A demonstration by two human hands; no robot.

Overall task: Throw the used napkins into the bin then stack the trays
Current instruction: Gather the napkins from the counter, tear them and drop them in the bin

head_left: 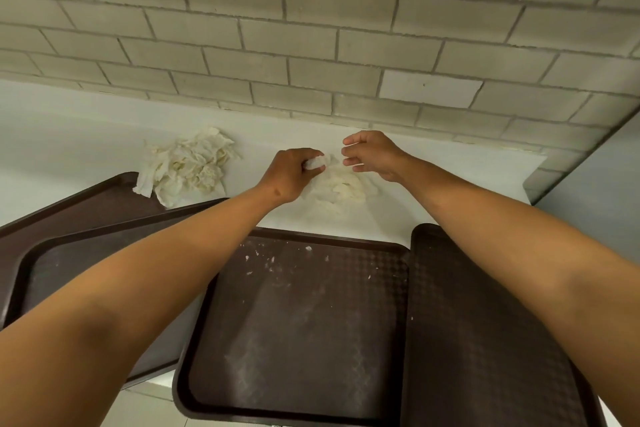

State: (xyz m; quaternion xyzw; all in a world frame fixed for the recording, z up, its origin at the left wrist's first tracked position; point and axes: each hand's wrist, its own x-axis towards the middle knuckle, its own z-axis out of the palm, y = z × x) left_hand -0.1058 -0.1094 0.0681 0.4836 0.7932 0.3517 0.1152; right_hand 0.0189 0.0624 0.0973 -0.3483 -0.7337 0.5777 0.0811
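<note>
Here, four brown trays lie on a white counter point(69, 135) below a brick wall point(311, 28). Taking the middle tray point(298, 322) as landmark: to its left two trays overlap, the far-left tray point(86, 198) under the left tray point(69, 260), both with long axes slanting up to the right. A loose napkin heap point(188, 166) sits beyond them, touching the far-left tray's corner. The middle tray bears white crumbs. Beyond its far rim the left hand point(289, 175) grips a wad point(317, 162) of a second napkin pile point(337, 187). Just right of it, the right hand point(372, 154) hovers, fingers loosely curled, holding nothing. The right tray point(485, 322) touches the middle tray's right rim, its long axis running toward the wall.
</note>
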